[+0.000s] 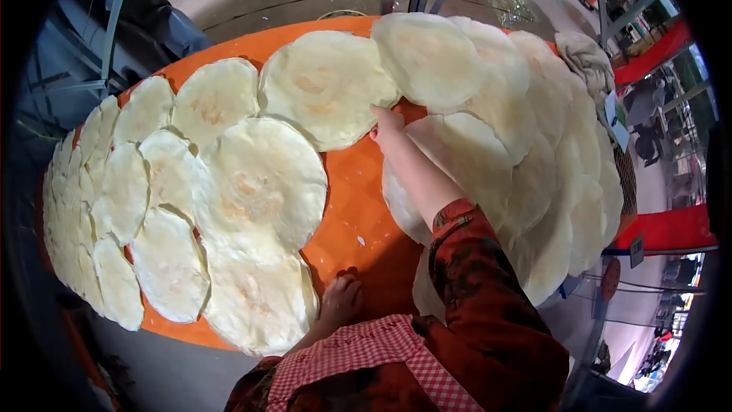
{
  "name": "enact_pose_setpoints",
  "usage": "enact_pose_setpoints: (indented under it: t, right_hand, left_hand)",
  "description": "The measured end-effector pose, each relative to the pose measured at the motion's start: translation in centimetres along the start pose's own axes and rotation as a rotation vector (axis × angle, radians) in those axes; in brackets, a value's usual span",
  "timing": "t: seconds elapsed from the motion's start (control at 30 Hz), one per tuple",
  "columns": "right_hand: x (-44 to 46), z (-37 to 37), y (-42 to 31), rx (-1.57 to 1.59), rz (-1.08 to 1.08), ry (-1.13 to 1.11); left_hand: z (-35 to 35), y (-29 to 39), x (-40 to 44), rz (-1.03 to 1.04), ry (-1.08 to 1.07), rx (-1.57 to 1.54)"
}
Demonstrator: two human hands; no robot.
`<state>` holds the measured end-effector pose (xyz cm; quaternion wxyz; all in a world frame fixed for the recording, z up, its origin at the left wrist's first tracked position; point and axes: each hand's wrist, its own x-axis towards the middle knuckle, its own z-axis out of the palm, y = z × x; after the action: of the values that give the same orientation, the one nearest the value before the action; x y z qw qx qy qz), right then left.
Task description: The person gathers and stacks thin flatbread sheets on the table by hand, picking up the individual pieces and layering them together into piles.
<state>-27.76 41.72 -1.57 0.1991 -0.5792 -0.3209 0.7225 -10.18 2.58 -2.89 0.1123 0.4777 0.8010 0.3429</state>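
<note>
My right hand (387,122) reaches forward, its fingers pinched at the right edge of a large round flatbread (328,80) near the far side of the table. That bread lies flat, pale with brown spots in its middle. Low in the middle, my left hand (341,299) is beside the right edge of another flatbread (255,294), its fingers curled together. Nothing shows in them, though the palm side is hidden. A larger flatbread (259,179) lies just beyond. Under my right forearm, more flatbreads (461,145) overlap.
An orange cloth (347,198) covers the long table, with small white flakes on it. Several overlapping flatbreads (122,191) spread to the left, and a dense layer (568,183) fills the right. A greyish cloth (585,61) lies at the far right corner. Metal frame bars (118,23) stand beyond.
</note>
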Motion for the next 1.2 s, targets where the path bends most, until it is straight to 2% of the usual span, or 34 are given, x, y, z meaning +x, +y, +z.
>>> enact_pose_setpoints:
  t: [0.07, 0.17, 0.23, 0.27, 0.3, 0.37, 0.43, 0.53, 0.6, 0.63, 0.67, 0.73, 0.77, 0.8, 0.83, 0.87, 0.93, 0.97, 1.0, 1.07, 1.2]
  right_hand:
    - [0.0, 1.2, -0.3, 0.079, 0.114, -0.015]
    - [0.1, 3.9, -0.5, 0.047, -0.208, -0.156]
    - [0.3, 7.0, -2.9, -0.128, -0.713, -0.302]
    - [-4.7, 8.3, -5.8, -0.277, -0.842, -0.296]
    - [-3.5, 10.7, -7.9, -0.449, -0.964, -0.346]
    - [-13.4, 13.8, -12.1, -0.761, -1.202, -0.243]
    - [-24.9, 14.9, -13.3, -0.976, -1.294, -0.352]
    - [-37.5, 13.8, -8.9, -1.301, -1.467, -0.426]
    - [-42.3, 11.5, -3.3, -1.517, -1.430, -0.551]
    - [-43.3, 10.0, 0.2, -1.501, -1.523, -0.597]
    - [-44.7, 9.0, 3.4, -1.629, -1.448, -0.685]
    - [-45.2, 7.5, 10.9, -1.690, -1.334, -0.855]
    - [-44.5, 7.0, 15.1, -1.636, -1.267, -0.901]
    - [-44.3, 6.6, 18.4, -1.699, -1.070, -0.989]
    - [-44.0, 6.0, 20.9, -1.738, -0.960, -1.021]
    - [-43.7, 5.5, 23.1, -1.777, -0.852, -1.045]
    - [-41.9, 3.0, 25.7, -1.745, -1.130, -1.101]
    - [-41.4, 1.2, 26.1, -1.724, -1.257, -1.124]
    - [-41.4, 0.3, 25.5, -1.785, -1.203, -1.132]
    - [-40.6, -1.4, 24.8, -1.667, -1.306, -1.079]
    - [-38.1, -1.9, 24.3, -1.484, -1.208, -1.208]
  left_hand:
    - [0.0, -0.1, 0.1, 0.002, 0.001, 0.014]
    - [0.0, -0.8, -0.2, 0.034, 0.009, -0.051]
    - [-0.4, -0.8, -0.2, 0.050, 0.025, -0.083]
    - [-0.5, -0.7, -0.2, 0.059, 0.036, -0.103]
    - [-0.6, -0.7, -0.5, 0.038, 0.026, -0.133]
    - [-0.9, -0.8, -0.7, 0.094, 0.112, -0.187]
    - [-1.2, -1.3, -1.2, 0.170, 0.175, -0.242]
    - [0.7, -3.2, -1.3, -0.103, 0.160, -0.924]
    - [-10.7, -0.2, 0.3, -0.357, 0.104, -1.773]
    - [-15.5, 0.7, 0.4, -0.362, 0.293, -1.848]
    - [-18.7, 0.3, 0.0, -0.374, 0.488, -1.905]
    - [-20.6, -4.2, -2.7, -0.266, 0.518, -2.137]
    - [-20.4, -5.9, -3.9, -0.365, 0.576, -2.090]
    - [-20.0, -7.5, -4.9, -0.453, 0.632, -2.038]
    - [-19.6, -8.4, -5.5, -0.569, 0.700, -1.952]
    - [-19.7, -9.2, -6.7, -0.529, 0.703, -2.008]
    - [-20.2, -10.0, -8.5, -0.442, 0.690, -2.128]
    - [-20.1, -10.8, -8.9, -0.479, 0.669, -2.102]
    - [-19.9, -10.9, -9.5, -0.483, 0.629, -2.125]
    - [-20.7, -10.9, -9.1, -0.433, 0.541, -2.160]
    - [-21.9, -9.6, -9.8, -0.468, 0.400, -2.149]
